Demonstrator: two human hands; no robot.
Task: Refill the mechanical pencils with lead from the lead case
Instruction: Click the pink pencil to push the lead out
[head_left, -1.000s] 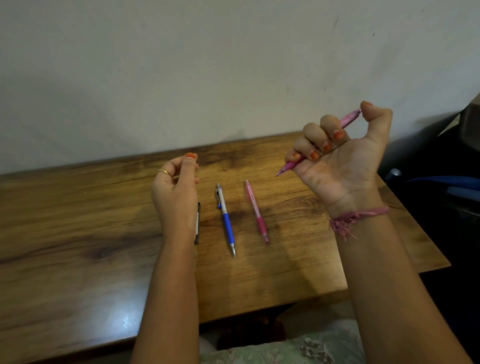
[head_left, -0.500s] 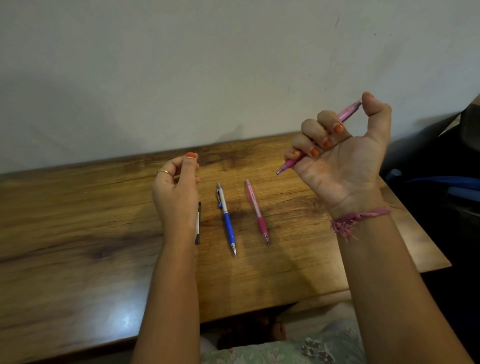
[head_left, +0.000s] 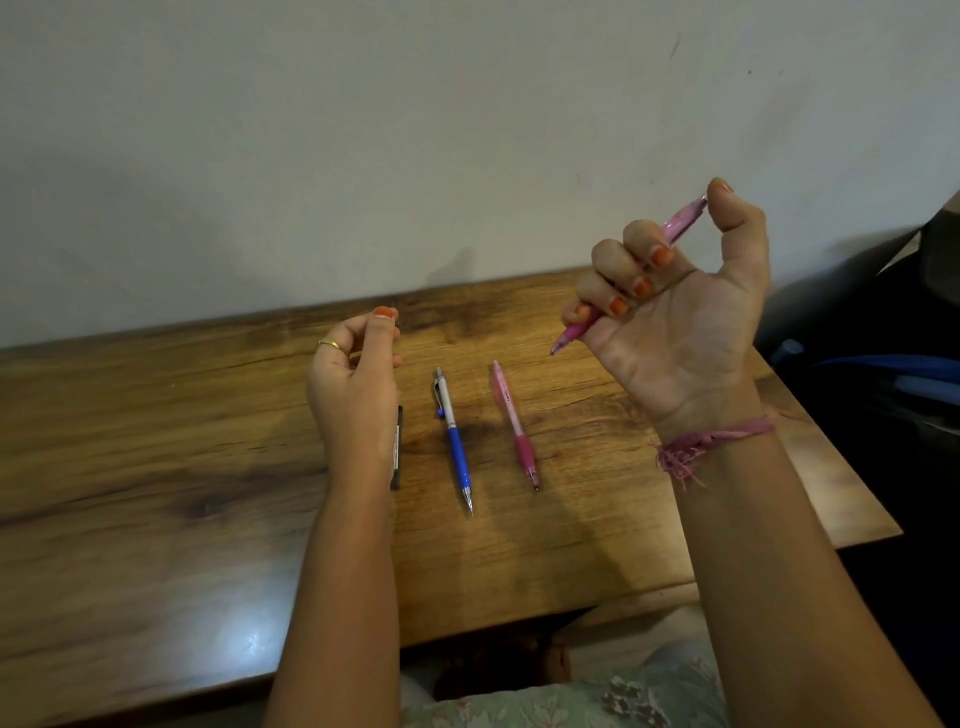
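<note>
The right hand (head_left: 675, 322) was raised above the wooden surface (head_left: 156, 493), palm turned toward the camera, with its fingers curled round a pink mechanical pencil (head_left: 680, 221). The pencil was held slanted, its tip pointing down and to the left, and the thumb was set against its upper end. A pink thread band (head_left: 717, 436) was worn on that wrist.

The left hand (head_left: 353, 384) was held upright just over the surface, its fingers curled inward with the thumb close to the fingertips; whether anything thin was pinched there could not be told. A ring (head_left: 330, 344) was seen on one of its fingers.

A dark lead case (head_left: 398, 447) lay on the surface, largely hidden behind the left wrist, with only a narrow edge visible. To its right a blue and white mechanical pencil (head_left: 454, 441) was laid lengthwise, tip toward the person. Further right, apart from it and roughly parallel, a second pink mechanical pencil (head_left: 514, 423) was laid the same way. Neither was touched by either hand. A pale wall (head_left: 363, 130) stood behind the surface.
</note>
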